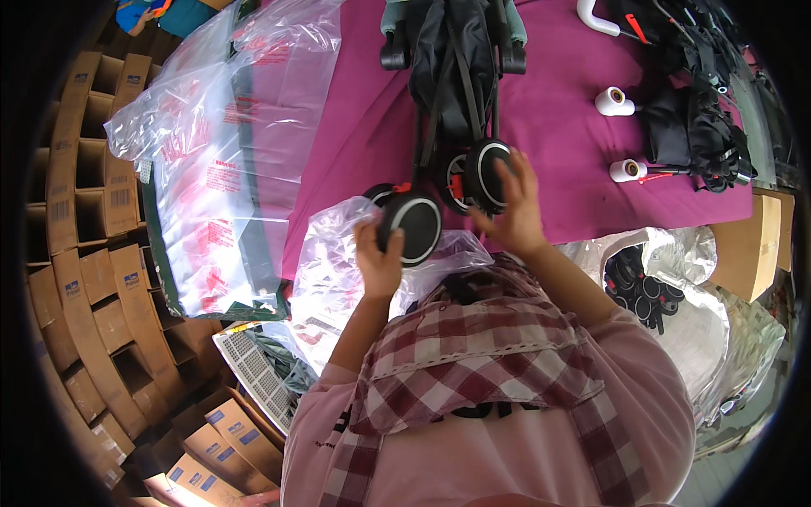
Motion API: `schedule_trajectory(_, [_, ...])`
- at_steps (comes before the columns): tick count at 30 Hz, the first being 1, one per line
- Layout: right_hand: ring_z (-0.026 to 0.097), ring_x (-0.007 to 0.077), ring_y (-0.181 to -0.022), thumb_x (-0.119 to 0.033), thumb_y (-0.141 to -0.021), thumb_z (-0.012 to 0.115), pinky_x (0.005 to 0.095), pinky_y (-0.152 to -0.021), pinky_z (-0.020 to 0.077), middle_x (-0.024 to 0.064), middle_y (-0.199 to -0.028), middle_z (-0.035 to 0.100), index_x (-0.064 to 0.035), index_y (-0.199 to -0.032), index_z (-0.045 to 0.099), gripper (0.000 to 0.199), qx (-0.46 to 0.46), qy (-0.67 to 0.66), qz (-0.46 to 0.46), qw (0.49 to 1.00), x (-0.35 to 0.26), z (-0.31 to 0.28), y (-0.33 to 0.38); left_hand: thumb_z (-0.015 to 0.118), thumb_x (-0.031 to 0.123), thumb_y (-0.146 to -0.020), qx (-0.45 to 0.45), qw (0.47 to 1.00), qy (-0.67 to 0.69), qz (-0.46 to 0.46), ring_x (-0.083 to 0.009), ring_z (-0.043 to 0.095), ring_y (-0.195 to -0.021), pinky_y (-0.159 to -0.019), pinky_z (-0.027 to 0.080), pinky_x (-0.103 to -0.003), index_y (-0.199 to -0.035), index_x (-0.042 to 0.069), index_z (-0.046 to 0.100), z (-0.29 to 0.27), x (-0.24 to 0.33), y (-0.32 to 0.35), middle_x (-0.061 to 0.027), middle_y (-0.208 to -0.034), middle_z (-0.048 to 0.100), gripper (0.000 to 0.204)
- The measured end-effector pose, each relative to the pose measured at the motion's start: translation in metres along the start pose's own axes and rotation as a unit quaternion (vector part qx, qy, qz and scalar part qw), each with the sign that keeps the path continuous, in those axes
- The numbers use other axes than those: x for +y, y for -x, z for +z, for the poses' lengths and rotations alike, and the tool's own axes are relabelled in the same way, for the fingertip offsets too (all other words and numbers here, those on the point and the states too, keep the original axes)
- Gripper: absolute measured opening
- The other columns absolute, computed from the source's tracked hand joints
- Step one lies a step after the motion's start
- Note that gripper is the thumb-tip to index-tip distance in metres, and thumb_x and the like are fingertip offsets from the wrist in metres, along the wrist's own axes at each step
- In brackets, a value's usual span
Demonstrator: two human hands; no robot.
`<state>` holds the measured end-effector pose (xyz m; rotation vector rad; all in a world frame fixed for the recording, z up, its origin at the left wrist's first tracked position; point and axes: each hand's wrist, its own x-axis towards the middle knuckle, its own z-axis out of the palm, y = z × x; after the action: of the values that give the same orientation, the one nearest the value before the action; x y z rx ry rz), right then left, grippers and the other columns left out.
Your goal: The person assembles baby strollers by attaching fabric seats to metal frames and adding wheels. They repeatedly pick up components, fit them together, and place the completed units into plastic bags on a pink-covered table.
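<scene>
A folded black stroller lies on the magenta-covered table, its wheels toward me. My left hand grips a black wheel with a white ring at the stroller's near left. My right hand rests on the neighbouring black wheel, fingers spread over its rim. A crumpled clear plastic bag hangs at the table edge under my left hand.
A stack of clear printed plastic bags covers the table's left side. More folded black strollers with white handle ends lie at the far right. Cardboard boxes line the left. A silvery bag holds several loose black wheels at right.
</scene>
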<state>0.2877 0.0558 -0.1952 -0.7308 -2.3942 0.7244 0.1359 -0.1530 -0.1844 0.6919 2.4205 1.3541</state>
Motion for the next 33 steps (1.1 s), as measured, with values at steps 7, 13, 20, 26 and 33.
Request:
schedule_trajectory(7, [0.037, 0.0435, -0.136, -0.015, -0.069, 0.079, 0.0461, -0.108, 0.0379, 0.0267, -0.149, 0.032, -0.0048, -0.147, 0.033, 0.090, -0.055, -0.156, 0.234, 0.958, 0.067, 0.028, 0.030, 0.068, 0.011, -0.088, 0.041, 0.996, 0.034, -0.066, -0.0224, 0.046, -0.078, -0.070, 0.039, -0.035, -0.090, -0.004, 0.055, -0.020, 0.023, -0.002, -0.0107, -0.086, 0.048, 0.020])
schedule_trajectory(13, [0.046, 0.0417, -0.129, -0.017, -0.080, 0.075, 0.0424, -0.103, 0.0429, 0.0278, -0.140, 0.043, -0.0015, -0.149, 0.030, 0.084, -0.167, -0.212, 0.251, 0.929, 0.071, 0.007, 0.048, 0.069, 0.022, -0.088, -0.074, 0.996, -0.011, 0.043, -0.0411, 0.044, -0.120, -0.101, 0.039, -0.046, -0.126, -0.008, 0.051, 0.064, 0.048, -0.037, -0.0263, -0.127, 0.045, 0.052])
schedule_trajectory(20, [0.054, 0.0397, -0.121, -0.021, -0.080, 0.075, 0.0446, -0.103, 0.0428, 0.0258, -0.126, 0.056, 0.0023, -0.138, 0.044, 0.069, -0.259, -0.239, 0.310, 0.883, 0.072, 0.002, 0.031, 0.064, 0.020, -0.091, -0.093, 0.991, -0.055, 0.079, -0.0433, 0.046, -0.125, -0.107, 0.036, -0.045, -0.133, -0.010, 0.048, 0.079, 0.038, -0.037, -0.0290, -0.133, 0.046, 0.054])
schedule_trajectory(26, [0.044, 0.0416, -0.131, -0.020, -0.075, 0.079, 0.0471, -0.106, 0.0388, 0.0218, -0.141, 0.047, -0.0021, -0.134, 0.052, 0.067, -0.050, -0.075, 0.157, 0.984, 0.052, -0.019, 0.031, 0.062, 0.025, -0.094, -0.204, 0.974, -0.071, 0.067, -0.0425, 0.042, -0.133, -0.111, 0.034, -0.043, -0.133, -0.010, 0.048, 0.040, 0.007, -0.003, -0.0284, -0.144, 0.041, 0.055])
schedule_trajectory(33, [0.025, 0.0403, -0.144, -0.037, -0.072, 0.080, 0.0582, -0.113, 0.0219, 0.0093, -0.154, 0.035, -0.0191, -0.130, 0.059, 0.064, -0.137, 0.040, -0.173, 0.975, -0.045, -0.007, -0.006, 0.054, 0.005, -0.092, 0.002, 0.964, 0.260, 0.057, -0.0377, 0.040, -0.136, -0.109, 0.037, -0.045, -0.141, -0.002, 0.044, 0.048, 0.004, 0.021, -0.0233, -0.140, 0.046, 0.050])
